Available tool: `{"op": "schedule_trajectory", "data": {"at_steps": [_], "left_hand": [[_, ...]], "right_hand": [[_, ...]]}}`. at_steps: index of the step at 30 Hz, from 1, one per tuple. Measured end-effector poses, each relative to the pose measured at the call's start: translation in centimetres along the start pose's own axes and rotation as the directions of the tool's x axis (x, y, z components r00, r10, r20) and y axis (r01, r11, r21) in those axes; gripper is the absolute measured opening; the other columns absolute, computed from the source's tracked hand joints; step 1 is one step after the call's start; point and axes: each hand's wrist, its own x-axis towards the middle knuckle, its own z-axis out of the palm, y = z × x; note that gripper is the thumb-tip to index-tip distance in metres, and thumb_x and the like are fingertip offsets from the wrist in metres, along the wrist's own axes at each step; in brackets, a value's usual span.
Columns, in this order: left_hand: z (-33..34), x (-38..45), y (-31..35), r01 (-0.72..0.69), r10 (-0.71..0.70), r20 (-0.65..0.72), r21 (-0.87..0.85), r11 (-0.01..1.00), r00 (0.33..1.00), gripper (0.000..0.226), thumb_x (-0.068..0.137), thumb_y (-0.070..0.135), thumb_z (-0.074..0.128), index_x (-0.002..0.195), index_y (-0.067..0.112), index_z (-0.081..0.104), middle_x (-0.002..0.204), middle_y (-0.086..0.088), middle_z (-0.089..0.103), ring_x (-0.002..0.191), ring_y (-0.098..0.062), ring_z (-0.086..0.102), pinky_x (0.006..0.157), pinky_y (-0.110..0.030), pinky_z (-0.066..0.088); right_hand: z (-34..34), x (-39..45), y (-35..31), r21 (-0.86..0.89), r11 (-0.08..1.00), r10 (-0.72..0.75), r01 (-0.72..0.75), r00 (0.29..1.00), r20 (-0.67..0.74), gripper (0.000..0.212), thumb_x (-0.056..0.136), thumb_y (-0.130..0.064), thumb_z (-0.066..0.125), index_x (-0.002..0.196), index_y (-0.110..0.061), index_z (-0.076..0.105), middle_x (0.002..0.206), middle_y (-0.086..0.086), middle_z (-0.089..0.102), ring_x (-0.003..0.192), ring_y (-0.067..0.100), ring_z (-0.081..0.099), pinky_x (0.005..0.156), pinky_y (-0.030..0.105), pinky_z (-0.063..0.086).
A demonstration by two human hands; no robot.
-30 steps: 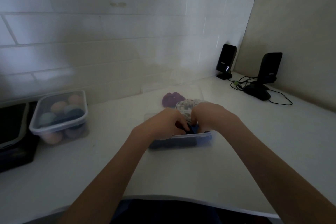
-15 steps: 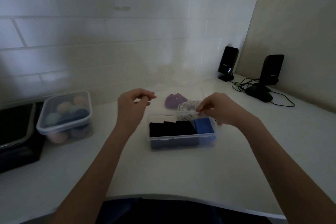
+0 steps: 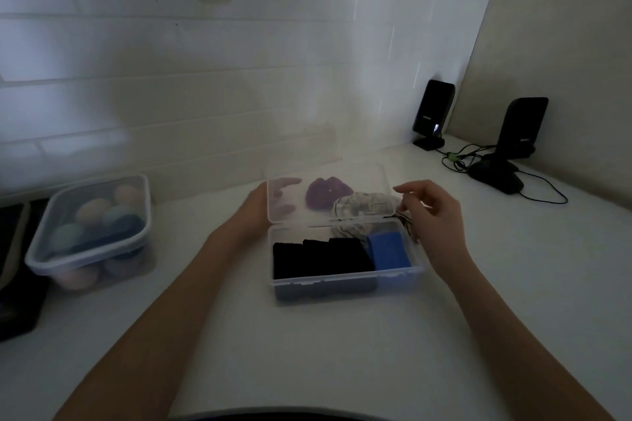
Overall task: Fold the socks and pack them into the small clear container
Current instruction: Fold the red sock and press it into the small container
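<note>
The small clear container [image 3: 345,278] sits mid-table with its lid [image 3: 362,174] standing upright. Inside lie a row of folded black socks [image 3: 318,258], a folded blue sock [image 3: 388,249] at the right end, and part of a white patterned sock [image 3: 345,231] at the back. A purple sock [image 3: 325,193] lies on the table behind the lid and shows through it. My left hand [image 3: 254,210] grips the lid's left edge, fingers behind the plastic. My right hand [image 3: 432,212] hovers by the lid's right edge with fingers apart, holding nothing.
A larger lidded tub [image 3: 85,256] of rolled pastel socks stands at the left, beside a dark device [image 3: 13,249]. Two black speakers [image 3: 432,113] [image 3: 519,126], a mouse [image 3: 496,176] and cables occupy the back right corner. The tiled wall is close behind.
Both hands came up out of the container. The lid swung up from lying flat to upright, and my left hand took hold of its left edge while the right drew to the right side.
</note>
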Motion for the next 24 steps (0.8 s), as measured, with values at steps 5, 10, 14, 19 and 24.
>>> {"op": "schedule_trajectory", "data": {"at_steps": [5, 10, 14, 19, 24], "left_hand": [[1.6, 2.5, 0.2, 0.101, -0.106, 0.174, 0.035, 0.994, 0.979, 0.051, 0.074, 0.037, 0.075, 0.119, 0.02, 0.058, 0.122, 0.017, 0.051, 0.098, 0.019, 0.051, 0.085, 0.0, 0.039], [2.6, 2.8, 1.1, 0.119, -0.139, 0.129, 0.152, 0.981, 0.982, 0.007, 0.089, 0.013, 0.057, 0.093, 0.019, 0.055, 0.101, -0.001, 0.053, 0.095, -0.009, 0.046, 0.086, -0.023, 0.038], [1.6, 2.1, 0.9, 0.051, -0.055, -0.113, -0.035, 0.998, 0.992, 0.007, 0.086, 0.016, 0.056, 0.084, 0.022, 0.057, 0.092, -0.005, 0.057, 0.09, -0.008, 0.052, 0.085, -0.03, 0.039], [-1.4, 0.8, 1.8, 0.02, -0.127, -0.584, -0.187, 0.982, 0.801, 0.004, 0.093, 0.013, 0.046, 0.089, 0.014, 0.044, 0.089, -0.012, 0.054, 0.083, -0.02, 0.05, 0.07, -0.029, 0.039], [-3.9, -0.8, 3.5, -0.095, -0.062, -0.765, -0.16, 0.983, 0.642, 0.004, 0.097, 0.013, 0.037, 0.095, 0.015, 0.035, 0.077, -0.005, 0.052, 0.058, -0.014, 0.053, 0.06, -0.027, 0.042]], "right_hand": [[0.8, 0.1, 1.5, 0.018, 1.0, -0.006, 0.004, 0.996, 0.088, 0.02, 0.088, 0.003, 0.05, 0.088, -0.009, 0.066, 0.079, 0.003, 0.067, 0.071, 0.009, 0.067, 0.061, 0.024, 0.057], [1.0, 0.2, 1.5, 0.053, 0.999, -0.007, 0.001, 0.992, 0.123, 0.019, 0.089, 0.005, 0.049, 0.088, -0.006, 0.065, 0.084, 0.001, 0.067, 0.072, 0.0, 0.066, 0.061, 0.018, 0.056], [1.0, 0.2, 1.7, 0.037, 0.999, -0.008, 0.004, 0.993, 0.116, 0.021, 0.089, 0.004, 0.049, 0.085, -0.01, 0.065, 0.085, -0.003, 0.068, 0.073, 0.0, 0.065, 0.062, 0.019, 0.056], [0.8, 0.0, 1.6, 0.019, 1.0, -0.003, 0.001, 0.994, 0.11, 0.023, 0.089, 0.003, 0.05, 0.083, -0.013, 0.066, 0.084, -0.002, 0.068, 0.072, 0.001, 0.064, 0.064, 0.02, 0.054], [0.6, -0.2, 1.0, -0.083, 0.995, -0.054, 0.062, 0.993, 0.101, 0.021, 0.089, -0.001, 0.051, 0.086, -0.014, 0.066, 0.083, 0.0, 0.069, 0.065, 0.011, 0.062, 0.06, 0.029, 0.052]]}}
